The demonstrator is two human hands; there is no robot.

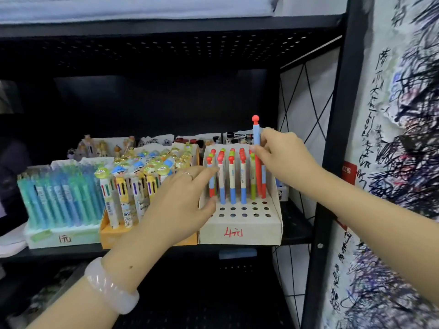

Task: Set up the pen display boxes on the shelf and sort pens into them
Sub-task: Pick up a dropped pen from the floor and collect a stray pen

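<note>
The right hand [282, 155] pinches a tall blue-and-red ball-topped pen [256, 148] between thumb and fingers [267, 136], holding it upright at the right end of the rows, its red ball well above the fingertips. Its lower end seems to reach down among the holes, though neighbouring pens hide it. The left hand [180, 200] rests with relaxed, slightly spread fingers on the left wall of the beige perforated cardboard pen box [240, 230], thumb at the holed panel. The box stands on the black metal shelf [297, 230].
</note>
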